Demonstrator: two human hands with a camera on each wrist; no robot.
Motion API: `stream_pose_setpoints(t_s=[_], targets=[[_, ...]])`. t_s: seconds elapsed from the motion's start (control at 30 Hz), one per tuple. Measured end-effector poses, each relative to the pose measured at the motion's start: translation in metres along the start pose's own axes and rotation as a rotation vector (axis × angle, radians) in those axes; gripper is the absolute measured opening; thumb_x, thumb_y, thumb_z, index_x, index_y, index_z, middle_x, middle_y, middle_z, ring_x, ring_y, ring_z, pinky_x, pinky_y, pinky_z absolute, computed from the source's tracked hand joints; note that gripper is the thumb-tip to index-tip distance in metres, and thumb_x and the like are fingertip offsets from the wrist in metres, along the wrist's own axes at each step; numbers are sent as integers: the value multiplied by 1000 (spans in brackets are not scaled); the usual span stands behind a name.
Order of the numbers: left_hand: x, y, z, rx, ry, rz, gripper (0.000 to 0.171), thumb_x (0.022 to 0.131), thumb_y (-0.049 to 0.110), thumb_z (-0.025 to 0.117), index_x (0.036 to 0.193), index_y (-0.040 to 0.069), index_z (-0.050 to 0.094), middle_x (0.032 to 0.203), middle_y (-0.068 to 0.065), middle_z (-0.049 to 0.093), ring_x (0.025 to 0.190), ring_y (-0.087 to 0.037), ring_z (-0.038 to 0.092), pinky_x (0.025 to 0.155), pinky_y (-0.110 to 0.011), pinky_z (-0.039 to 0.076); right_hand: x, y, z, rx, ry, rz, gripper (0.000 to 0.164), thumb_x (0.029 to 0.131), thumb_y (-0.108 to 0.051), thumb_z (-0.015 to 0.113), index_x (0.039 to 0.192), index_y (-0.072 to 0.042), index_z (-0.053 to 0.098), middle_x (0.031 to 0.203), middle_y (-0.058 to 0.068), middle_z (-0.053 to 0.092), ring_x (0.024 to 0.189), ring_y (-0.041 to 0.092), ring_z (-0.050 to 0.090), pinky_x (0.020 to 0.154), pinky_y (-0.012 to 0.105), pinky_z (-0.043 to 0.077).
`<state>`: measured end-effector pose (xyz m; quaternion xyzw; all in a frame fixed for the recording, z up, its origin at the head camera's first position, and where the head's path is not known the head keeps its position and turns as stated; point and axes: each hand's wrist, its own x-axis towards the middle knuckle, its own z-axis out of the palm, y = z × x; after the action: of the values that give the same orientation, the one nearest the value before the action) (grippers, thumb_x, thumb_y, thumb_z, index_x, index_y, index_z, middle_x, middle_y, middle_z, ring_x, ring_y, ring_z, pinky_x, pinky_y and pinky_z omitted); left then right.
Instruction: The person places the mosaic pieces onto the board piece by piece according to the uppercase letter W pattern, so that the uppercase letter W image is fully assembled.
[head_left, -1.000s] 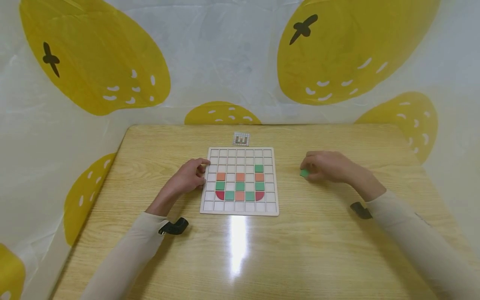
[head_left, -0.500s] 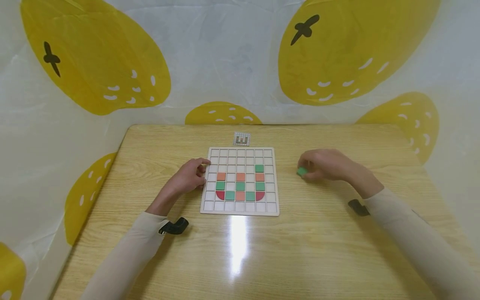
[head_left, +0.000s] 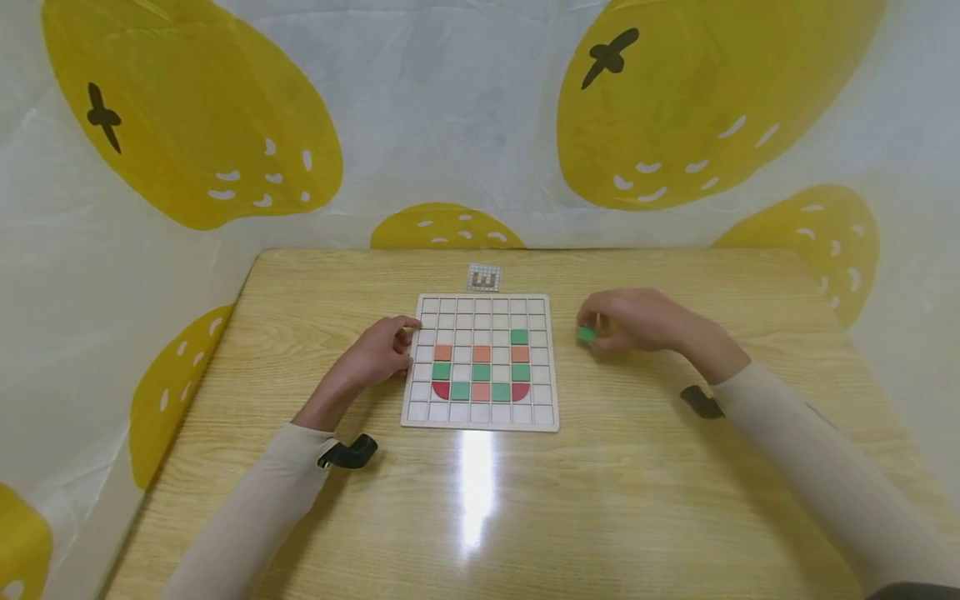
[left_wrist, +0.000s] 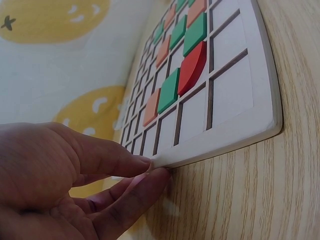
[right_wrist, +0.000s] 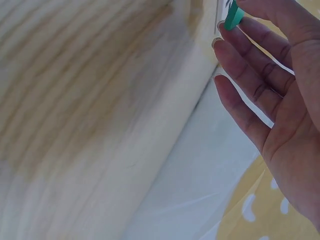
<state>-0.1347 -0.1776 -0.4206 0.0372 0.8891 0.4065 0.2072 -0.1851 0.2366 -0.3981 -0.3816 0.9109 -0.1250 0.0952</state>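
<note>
A white grid board lies on the table, with green, orange and red tiles set in some of its squares. My left hand is at the board's left edge; in the left wrist view its thumb and fingertips meet at the rim. To the right of the board, my right hand pinches a green tile between thumb and fingertips, over the table. In the right wrist view part of this green tile shows at the thumb, with the other fingers spread loosely.
Just behind the board lies a small pattern card with a dark shape on a grid. The wooden table ends at a pale cloth printed with yellow fruit. Dark straps hang by both cuffs.
My right hand has moved left and slightly away from me, bringing the green tile closer to the board. The left hand and the board have stayed in place.
</note>
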Motion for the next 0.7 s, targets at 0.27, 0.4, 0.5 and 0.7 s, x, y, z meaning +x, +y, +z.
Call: stream_pose_setpoints(t_s=[0.27,0.4,0.5,0.7], targets=[[0,1,-1,5,0,5,57,92,-10,60,147,2,47,123,-21,52,103,-31,54,72,-32,56,17,-9,-7,-24,-17,-29,17,88,-25,77,103,-21,72,97,-10,70,87,14,65,73,36,53],[1,0,-1,9,-2,10,57,92,-10,60,147,2,47,124,-21,51,103,-31,53,71,-31,56,25,-16,-12,-21,-31,-44,18,88,-25,77,105,-20,72,99,-10,69,89,15,66,73,37,52],[0,0,-1,11,-3,11,57,92,-10,60,146,2,48,124,-22,51,103,-31,53,71,-31,55,33,-22,-14,-21,-43,-70,20,88,-25,77,107,-20,72,100,-9,70,91,15,66,73,36,52],[0,1,-1,13,-6,2,57,92,-10,61,146,2,48,125,-22,52,103,-31,53,71,-32,55,49,-33,-17,-18,-59,-100,23,88,-25,77,110,-18,72,102,-7,70,91,16,66,73,36,51]])
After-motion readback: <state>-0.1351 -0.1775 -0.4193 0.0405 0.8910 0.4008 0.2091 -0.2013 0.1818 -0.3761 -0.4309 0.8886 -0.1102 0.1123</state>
